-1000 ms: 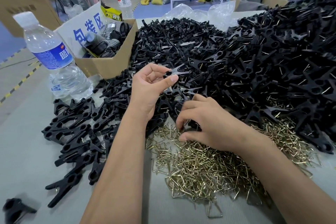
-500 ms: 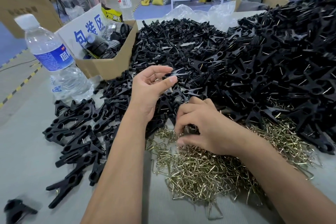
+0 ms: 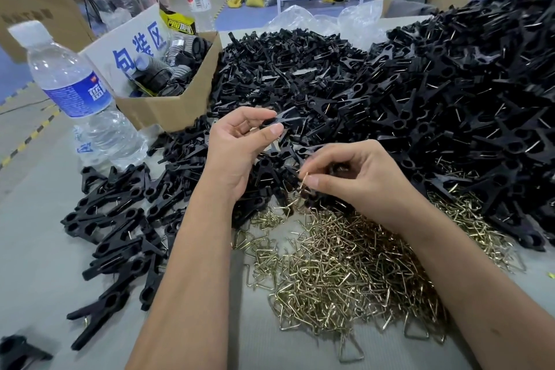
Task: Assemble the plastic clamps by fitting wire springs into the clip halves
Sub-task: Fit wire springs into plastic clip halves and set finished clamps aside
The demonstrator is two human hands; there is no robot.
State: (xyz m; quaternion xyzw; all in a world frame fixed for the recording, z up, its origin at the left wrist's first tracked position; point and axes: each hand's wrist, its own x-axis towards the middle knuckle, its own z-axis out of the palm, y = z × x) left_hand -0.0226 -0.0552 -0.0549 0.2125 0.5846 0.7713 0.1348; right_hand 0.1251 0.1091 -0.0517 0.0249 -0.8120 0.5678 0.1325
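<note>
Right hand (image 3: pixel 354 177) pinches wire spring (image 3: pixel 304 180) at fingertips; left hand (image 3: pixel 240 141) pinches clip half (image 3: pixel 285 120).

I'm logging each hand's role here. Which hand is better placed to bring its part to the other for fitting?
Right, probably. The right hand pinches a wire spring, lifted off the spring pile; the left hand holds the black clip halves up, open toward it.

Black clip half (image 3: pixel 285 121) pinched aloft; brass wire spring (image 3: pixel 304 179) pinched above the spring heap (image 3: pixel 339 273).
</note>
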